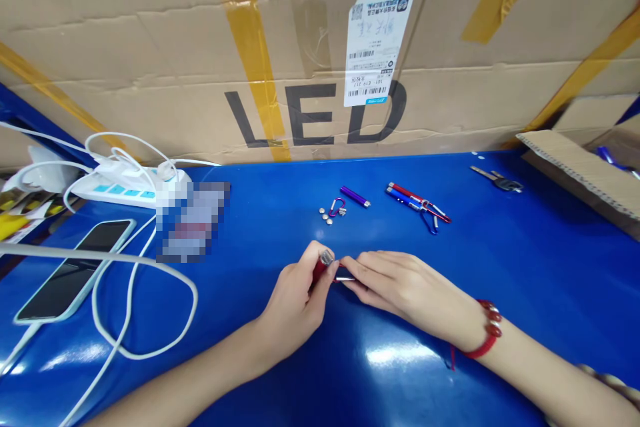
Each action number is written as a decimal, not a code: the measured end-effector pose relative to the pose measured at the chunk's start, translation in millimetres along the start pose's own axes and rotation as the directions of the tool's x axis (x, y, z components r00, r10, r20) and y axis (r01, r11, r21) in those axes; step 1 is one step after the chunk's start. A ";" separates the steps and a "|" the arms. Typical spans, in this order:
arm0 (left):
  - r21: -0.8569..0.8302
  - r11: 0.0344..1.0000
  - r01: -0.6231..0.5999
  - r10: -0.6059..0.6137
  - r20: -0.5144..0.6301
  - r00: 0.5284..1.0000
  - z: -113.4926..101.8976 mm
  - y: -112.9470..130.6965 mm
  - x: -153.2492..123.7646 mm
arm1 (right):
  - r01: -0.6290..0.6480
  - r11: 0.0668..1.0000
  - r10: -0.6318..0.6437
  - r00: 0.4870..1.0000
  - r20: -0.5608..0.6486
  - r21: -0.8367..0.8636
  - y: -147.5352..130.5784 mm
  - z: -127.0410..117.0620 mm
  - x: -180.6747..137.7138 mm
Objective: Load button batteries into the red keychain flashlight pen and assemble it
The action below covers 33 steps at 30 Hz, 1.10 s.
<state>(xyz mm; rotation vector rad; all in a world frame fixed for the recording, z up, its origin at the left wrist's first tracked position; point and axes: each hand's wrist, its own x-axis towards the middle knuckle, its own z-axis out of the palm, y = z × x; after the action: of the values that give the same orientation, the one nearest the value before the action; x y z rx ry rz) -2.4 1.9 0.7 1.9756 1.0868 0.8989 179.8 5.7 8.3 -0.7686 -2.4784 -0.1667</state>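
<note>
Both hands — left (295, 300), right (405, 290) — mostly hide a red flashlight (320, 269).

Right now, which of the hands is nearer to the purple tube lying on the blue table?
Left, narrowly. The left hand lies below the purple tube, slightly to its left; the right hand lies below and further to its right.

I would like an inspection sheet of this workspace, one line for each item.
Surface: glossy blue table.
Job's things: small red flashlight with silver tip, held between both hands.
Clutter: purple flashlight, button cells, red and blue keychain lights, keys, smartphone.
Hands: left hand grips the red body; right hand pinches the silver end.
Cables: white cable looped near the phone; white power strip.
Surroundings: cardboard box marked LED.
</note>
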 end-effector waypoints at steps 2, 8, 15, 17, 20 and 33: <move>-0.011 1.000 -0.021 0.021 0.002 1.000 0.0 0.5 -0.3 | -0.009 1.000 0.009 1.000 -0.026 0.008 -0.6 0.4 0.8; -0.056 0.998 0.001 0.001 0.032 0.999 1.1 1.0 -3.2 | -0.060 0.995 0.066 0.995 -0.070 0.084 -3.4 -0.9 4.2; -0.231 0.970 0.075 -0.051 0.108 0.993 -1.8 4.4 -6.0 | -0.185 0.965 0.221 0.956 -0.193 0.186 -0.7 -3.3 -2.3; -0.236 0.970 0.056 -0.021 0.147 0.989 -1.0 4.3 -6.8 | -0.193 0.959 0.240 0.942 -0.233 0.209 -1.7 -3.6 -4.3; -0.231 0.971 0.069 -0.028 0.176 0.984 0.3 5.0 -6.8 | -0.175 0.962 0.228 0.936 -0.267 0.209 -4.4 -3.2 -5.7; -0.235 0.970 0.056 -0.038 0.080 0.996 5.8 4.3 -13.2 | -0.128 0.974 0.169 0.960 -0.223 0.190 -8.0 -1.1 -2.1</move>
<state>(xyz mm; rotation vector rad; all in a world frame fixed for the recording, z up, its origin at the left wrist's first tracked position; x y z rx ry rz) -1.3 -12.9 -1.8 1.7652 0.9330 0.8789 177.3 -2.2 8.4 -0.8069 -2.1661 0.0124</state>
